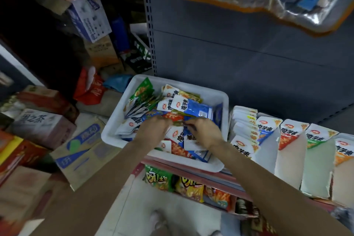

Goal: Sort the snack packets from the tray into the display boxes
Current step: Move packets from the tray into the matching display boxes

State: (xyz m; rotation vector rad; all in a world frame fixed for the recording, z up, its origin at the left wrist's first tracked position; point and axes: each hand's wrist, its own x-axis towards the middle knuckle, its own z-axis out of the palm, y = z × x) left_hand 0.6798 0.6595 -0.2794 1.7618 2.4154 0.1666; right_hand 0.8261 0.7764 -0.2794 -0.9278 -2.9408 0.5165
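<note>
Rummaging in the white plastic tray, my left hand and right hand curl into loose foil snack packets; grip unclear. Glossy packets could slip or missort among 5 white cardboard display boxes right.

Both hands, the left hand and right hand, are filling the middle of the white tray, leaving its far half open from above. The grey shelf panel is closing off the space behind. Display boxes are standing just beside the tray's right rim, their tops open. Cardboard cartons are crowding the left side.
</note>
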